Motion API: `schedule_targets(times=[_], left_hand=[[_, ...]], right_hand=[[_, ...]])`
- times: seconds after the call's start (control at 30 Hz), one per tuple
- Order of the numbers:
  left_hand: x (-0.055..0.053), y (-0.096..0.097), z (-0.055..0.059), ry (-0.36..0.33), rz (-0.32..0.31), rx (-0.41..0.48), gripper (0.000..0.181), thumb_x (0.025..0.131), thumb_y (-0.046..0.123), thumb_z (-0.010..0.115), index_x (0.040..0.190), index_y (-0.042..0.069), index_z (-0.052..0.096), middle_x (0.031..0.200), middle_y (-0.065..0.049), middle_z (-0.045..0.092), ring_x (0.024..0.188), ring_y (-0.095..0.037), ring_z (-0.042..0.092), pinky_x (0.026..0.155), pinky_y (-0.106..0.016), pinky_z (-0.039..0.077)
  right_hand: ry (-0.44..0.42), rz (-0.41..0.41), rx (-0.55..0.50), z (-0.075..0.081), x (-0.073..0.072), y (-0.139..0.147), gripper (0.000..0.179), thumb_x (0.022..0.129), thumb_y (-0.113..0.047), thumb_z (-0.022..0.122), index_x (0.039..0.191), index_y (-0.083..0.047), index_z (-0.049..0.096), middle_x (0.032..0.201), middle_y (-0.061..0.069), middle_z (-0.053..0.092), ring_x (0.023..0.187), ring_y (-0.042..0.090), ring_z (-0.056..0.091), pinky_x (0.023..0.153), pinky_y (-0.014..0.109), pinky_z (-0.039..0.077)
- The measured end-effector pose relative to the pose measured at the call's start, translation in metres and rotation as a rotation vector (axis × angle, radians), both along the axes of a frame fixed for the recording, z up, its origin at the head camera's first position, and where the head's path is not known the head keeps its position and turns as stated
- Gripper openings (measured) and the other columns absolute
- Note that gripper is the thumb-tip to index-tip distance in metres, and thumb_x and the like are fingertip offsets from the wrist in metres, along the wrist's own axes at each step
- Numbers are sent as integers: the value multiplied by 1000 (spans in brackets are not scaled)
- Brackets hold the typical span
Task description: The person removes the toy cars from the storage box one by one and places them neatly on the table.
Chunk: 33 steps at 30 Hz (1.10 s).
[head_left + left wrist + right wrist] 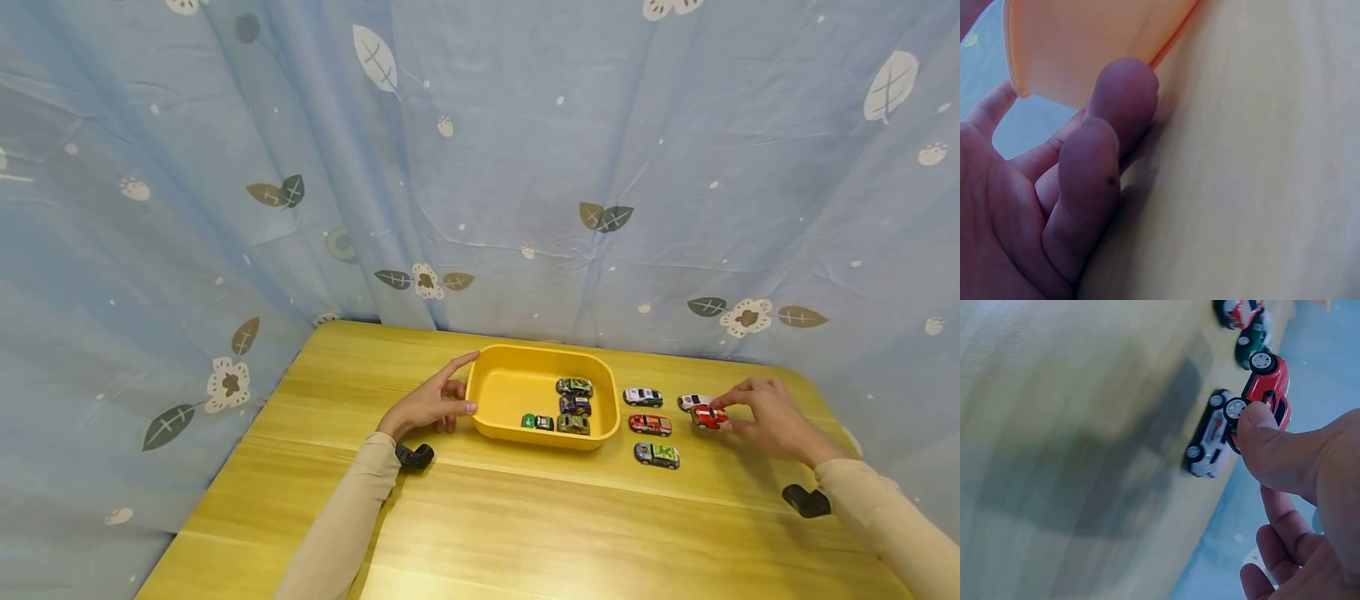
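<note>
A yellow plastic bin (pixel 504 432) sits on the table, with my left hand (pixel 427 404) holding its left end. The index finger reaches the far corner, and the thumb lies at the rim. The other left fingers curl beside the bin in the left wrist view. My right hand (pixel 780 418) pinches a red toy car (pixel 708 417) between thumb and fingers. In the right wrist view this red car is held above the tabletop, partly in front of a white toy car (pixel 1211 440). Inside the bin are camouflage-patterned, purple and green toy cars (pixel 574 405).
Between the bin and my right hand, a white-and-green car (pixel 642 397), an orange-red car (pixel 650 425) and a green-and-blue car (pixel 657 455) form a column. The wooden table (pixel 525 525) meets a blue patterned curtain (pixel 510 167) behind.
</note>
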<state>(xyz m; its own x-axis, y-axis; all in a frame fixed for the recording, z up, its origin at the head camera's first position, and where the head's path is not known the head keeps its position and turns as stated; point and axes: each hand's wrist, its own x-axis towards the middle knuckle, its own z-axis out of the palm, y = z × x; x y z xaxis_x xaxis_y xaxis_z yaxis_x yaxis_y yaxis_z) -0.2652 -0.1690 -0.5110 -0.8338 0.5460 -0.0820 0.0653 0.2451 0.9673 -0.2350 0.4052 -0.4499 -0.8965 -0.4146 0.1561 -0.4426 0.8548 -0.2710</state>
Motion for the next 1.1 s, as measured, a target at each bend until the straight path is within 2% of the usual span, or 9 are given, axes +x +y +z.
schedule_targets(times=[0.33, 0.5, 0.67, 0.9, 1.1], left_hand=[[-1, -1, 0, 6, -4, 3, 91, 100, 25, 78, 166, 51, 21, 97, -11, 54, 60, -24, 64, 49, -30, 49], [0, -1, -1, 3, -4, 0, 90, 100, 25, 77, 165, 52, 21, 97, -11, 55, 60, -25, 64, 50, -30, 49], [1, 0, -2, -4, -1, 8, 90, 100, 26, 78, 165, 53, 22, 97, -11, 55, 60, -25, 63, 50, -31, 50], [0, 0, -2, 11, -13, 11, 89, 100, 26, 77, 165, 53, 22, 98, -11, 54, 61, -25, 64, 51, -31, 51], [-1, 0, -2, 11, -18, 9, 89, 100, 27, 77, 165, 52, 21, 98, -11, 53, 61, -25, 64, 52, -31, 51]], right_hand=[[15, 17, 3, -19, 3, 5, 27, 77, -10, 92, 102, -9, 83, 100, 13, 71, 89, 26, 51, 80, 40, 28], [-21, 6, 9, -26, 5, 3, 27, 79, -12, 91, 104, -10, 83, 100, 13, 72, 91, 26, 52, 80, 39, 30], [-66, -10, 20, -26, 7, 1, 25, 83, -12, 89, 106, -8, 82, 102, 12, 72, 91, 25, 52, 79, 39, 31], [-38, -3, 19, -28, 7, 6, 25, 82, -10, 89, 106, -7, 82, 101, 13, 73, 92, 28, 55, 81, 40, 30], [-64, -18, 14, -29, 7, 8, 25, 84, -11, 88, 108, -6, 82, 103, 15, 74, 91, 26, 52, 79, 39, 29]])
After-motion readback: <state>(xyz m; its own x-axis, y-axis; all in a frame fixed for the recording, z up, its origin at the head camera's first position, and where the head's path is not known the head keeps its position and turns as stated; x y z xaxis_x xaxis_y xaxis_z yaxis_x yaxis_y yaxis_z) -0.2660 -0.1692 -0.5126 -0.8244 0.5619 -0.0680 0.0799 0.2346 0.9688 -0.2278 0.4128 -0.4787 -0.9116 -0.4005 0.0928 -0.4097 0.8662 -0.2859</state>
